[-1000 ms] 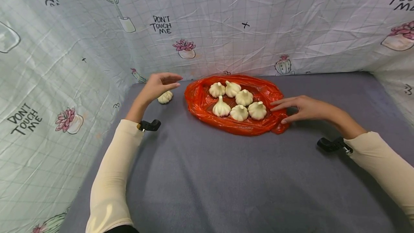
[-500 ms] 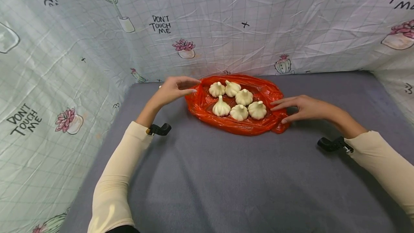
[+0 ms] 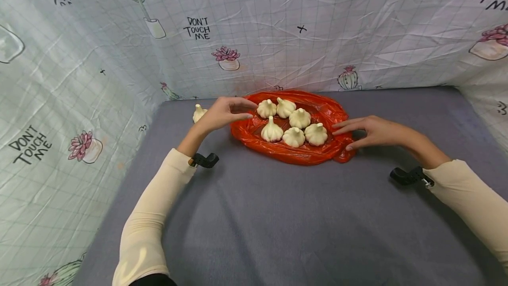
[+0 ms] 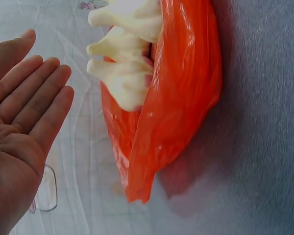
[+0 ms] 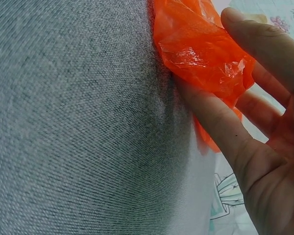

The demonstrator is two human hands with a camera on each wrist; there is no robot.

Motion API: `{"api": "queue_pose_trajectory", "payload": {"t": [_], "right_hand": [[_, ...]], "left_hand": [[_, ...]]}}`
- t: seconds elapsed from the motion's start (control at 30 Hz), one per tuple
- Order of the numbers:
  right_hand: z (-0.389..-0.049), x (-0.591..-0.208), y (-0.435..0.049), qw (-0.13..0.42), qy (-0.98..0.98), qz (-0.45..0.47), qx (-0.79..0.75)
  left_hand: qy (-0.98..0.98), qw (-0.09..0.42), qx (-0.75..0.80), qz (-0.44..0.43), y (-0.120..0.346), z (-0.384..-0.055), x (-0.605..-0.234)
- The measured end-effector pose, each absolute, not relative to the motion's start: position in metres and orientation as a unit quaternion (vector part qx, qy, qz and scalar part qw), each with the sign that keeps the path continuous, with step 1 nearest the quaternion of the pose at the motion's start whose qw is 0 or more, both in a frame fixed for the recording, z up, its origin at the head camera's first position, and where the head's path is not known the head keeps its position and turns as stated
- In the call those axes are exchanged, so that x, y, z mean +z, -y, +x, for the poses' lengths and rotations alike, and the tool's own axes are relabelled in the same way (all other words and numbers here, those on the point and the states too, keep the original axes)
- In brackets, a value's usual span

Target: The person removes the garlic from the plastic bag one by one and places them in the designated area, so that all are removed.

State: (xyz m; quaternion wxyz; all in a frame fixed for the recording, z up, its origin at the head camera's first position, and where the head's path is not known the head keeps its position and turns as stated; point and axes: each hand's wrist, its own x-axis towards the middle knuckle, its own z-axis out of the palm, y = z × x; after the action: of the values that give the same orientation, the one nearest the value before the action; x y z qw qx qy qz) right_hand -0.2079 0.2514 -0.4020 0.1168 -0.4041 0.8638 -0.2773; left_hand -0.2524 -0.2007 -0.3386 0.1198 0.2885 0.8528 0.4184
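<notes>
Several white garlic bulbs [image 3: 293, 137] stand stem up in an opened red plastic bag [image 3: 278, 152] with a rolled rim. My left hand [image 3: 224, 113] hovers over the bag's left end. Its fingers are extended, and in the left wrist view the palm [image 4: 14, 156] holds nothing and is apart from the bag and bulbs. My right hand [image 3: 373, 132] is at the bag's right end. Its thumb and fingers lie on either side of the bunched plastic [image 5: 206, 54] and hold it. Another garlic bulb [image 3: 198, 113] sits outside the bag, partly hidden behind my left hand.
A grey cloth [image 3: 285, 215] covers the table. White sheets [image 3: 258, 25] printed with cacti and lettering hang behind and at the sides. A black camera mount [image 3: 205, 160] is strapped on my left wrist, another mount [image 3: 409, 176] on my right.
My left hand has moved rightward from above the outside bulb to the bag's left end. That bulb was covered, then partly showed again. My right hand and the bag stay in place.
</notes>
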Motion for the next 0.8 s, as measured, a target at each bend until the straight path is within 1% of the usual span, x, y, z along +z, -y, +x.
{"api": "queue_pose_trajectory", "payload": {"t": [0.2,0.3,0.53,0.8], "right_hand": [[-0.207,-0.402,-0.251,0.115,-0.863,-0.404,-0.279],[-0.206,-0.403,-0.250,0.119,-0.863,-0.403,-0.281],[-0.206,-0.403,-0.250,0.110,-0.864,-0.408,-0.274],[-0.207,-0.401,-0.250,0.117,-0.862,-0.409,-0.276]], "left_hand": [[-0.855,0.125,0.421,0.275,0.189,-0.251,-0.348],[-0.860,0.126,0.411,0.275,0.183,-0.252,-0.352],[-0.866,0.127,0.396,0.279,0.171,-0.255,-0.360],[-0.862,0.143,0.401,0.274,0.165,-0.258,-0.363]]}}
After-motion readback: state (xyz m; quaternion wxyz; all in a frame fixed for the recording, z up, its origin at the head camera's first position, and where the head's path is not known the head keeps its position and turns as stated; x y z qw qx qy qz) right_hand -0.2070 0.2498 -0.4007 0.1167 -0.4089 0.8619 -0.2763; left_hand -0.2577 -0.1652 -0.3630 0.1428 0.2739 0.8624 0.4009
